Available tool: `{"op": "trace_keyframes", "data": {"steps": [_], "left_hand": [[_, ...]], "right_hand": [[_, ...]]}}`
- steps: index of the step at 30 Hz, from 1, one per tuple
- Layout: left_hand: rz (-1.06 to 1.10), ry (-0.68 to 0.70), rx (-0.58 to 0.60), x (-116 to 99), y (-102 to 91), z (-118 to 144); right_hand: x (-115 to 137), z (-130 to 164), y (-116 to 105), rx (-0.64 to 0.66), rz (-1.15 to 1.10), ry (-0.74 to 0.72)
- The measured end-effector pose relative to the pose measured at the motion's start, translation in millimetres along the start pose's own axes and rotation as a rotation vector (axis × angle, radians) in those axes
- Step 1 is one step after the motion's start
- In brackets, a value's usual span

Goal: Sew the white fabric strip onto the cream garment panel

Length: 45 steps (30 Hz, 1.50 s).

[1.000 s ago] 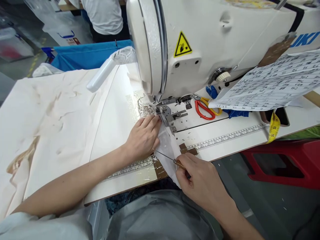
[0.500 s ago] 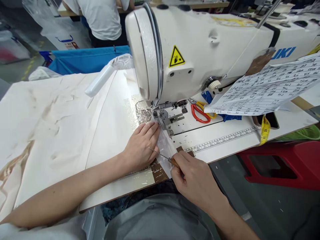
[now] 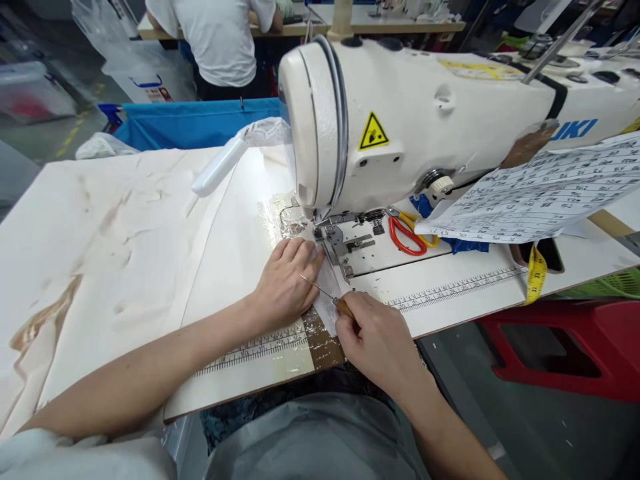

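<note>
My left hand (image 3: pixel 287 283) is beside the needle area of a white sewing machine (image 3: pixel 380 133), fingers bent together on a narrow strip of thin white fabric (image 3: pixel 327 300). Part of that strip is hidden under the fingers. My right hand (image 3: pixel 377 337) is closed around the wooden handle of an awl (image 3: pixel 343 307). Its thin metal shaft points left, over the strip, and the tip is at the left hand's fingers. The strip runs from near the presser foot (image 3: pixel 319 233) toward the right hand's fingertips.
Right of the needle lie red-handled scissors (image 3: pixel 407 237), beside a handwritten paper sheet (image 3: pixel 530 200). A yellow measuring tape (image 3: pixel 536 273) hangs over a dark phone-like object. Pale fabric (image 3: pixel 115 220) covers the table's left. A red stool (image 3: pixel 565 347) stands right; a person (image 3: pixel 215 43) sits beyond.
The view has shifted, so the machine sits lower and farther right. The left hand's fingers are more bent on the strip. My right hand still holds the awl.
</note>
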<state>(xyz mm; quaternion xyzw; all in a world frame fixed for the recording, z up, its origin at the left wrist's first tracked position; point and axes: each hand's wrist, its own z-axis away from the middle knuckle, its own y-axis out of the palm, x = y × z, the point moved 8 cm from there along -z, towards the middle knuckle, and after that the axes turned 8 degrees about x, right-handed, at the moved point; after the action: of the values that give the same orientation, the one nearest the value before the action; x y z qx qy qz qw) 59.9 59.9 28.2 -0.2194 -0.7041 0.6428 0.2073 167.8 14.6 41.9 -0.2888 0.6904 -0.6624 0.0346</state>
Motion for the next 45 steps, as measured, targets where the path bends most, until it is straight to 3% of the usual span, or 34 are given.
{"op": "trace_keyframes", "data": {"steps": [3,6,10,13,21,26,33,45], "left_hand": [[-0.004,0.003,0.001,4,2.6,-3],[-0.026,0.009,0.002,10,4.1,-5],[-0.097,0.022,0.012,17,1.1,-4],[-0.114,0.009,-0.013,14,-5.4,-3],[-0.051,0.095,-0.059,-17,-4.3,4],[-0.064,0.101,-0.042,-19,-2.1,5],[-0.087,0.086,-0.018,-21,-1.0,7],[-0.095,0.104,0.002,-22,0.7,8]], "right_hand": [[-3,-5,1,-0.018,-0.083,0.016],[-10,-6,2,-0.027,-0.301,0.076],[-22,-1,21,0.111,-0.749,0.253],[-23,5,31,0.198,-0.91,0.336],[-19,10,25,0.268,-0.904,0.285],[-34,29,13,0.226,-0.874,0.249],[-75,50,18,0.156,-0.909,0.394],[-81,51,24,0.142,-1.013,0.439]]}}
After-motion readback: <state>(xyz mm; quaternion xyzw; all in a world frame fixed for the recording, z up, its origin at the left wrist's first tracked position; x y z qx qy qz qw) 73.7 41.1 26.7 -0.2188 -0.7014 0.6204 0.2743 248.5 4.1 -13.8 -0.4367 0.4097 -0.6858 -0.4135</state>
